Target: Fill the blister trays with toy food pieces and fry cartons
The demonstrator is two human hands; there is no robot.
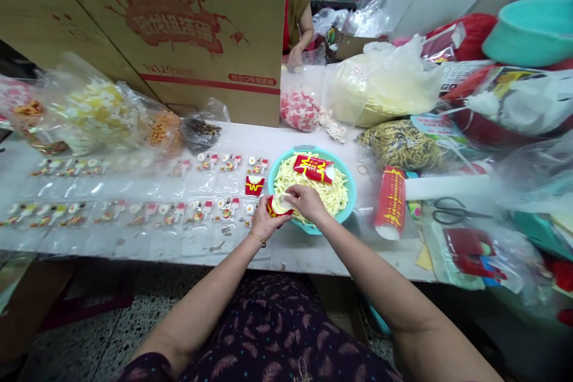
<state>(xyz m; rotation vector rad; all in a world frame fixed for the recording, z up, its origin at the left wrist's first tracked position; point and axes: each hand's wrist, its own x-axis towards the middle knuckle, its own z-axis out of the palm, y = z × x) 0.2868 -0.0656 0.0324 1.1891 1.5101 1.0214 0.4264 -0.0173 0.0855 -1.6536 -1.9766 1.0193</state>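
Observation:
My left hand (263,224) is closed around a small red fries carton (278,209) with a pale inside, at the near left rim of a turquoise basin (352,194). Fingers of my right hand (308,202) are pinched together at the carton's mouth; what they grip is too small to make out. Pale yellow toy fries (333,200) fill the basin. On top of them lies a nested stack of flat red cartons (314,168) with yellow markings. Left of the basin, a filled red carton (254,185) rests on the table.
Rows of small clear packets (197,210) with tiny toy pieces line the table's left. Bags of pieces (96,107) stand behind them, before a big cardboard box (215,30). Rightward are another carton stack (391,203), scissors (454,212) and full bags. A person's hand (295,57) shows behind.

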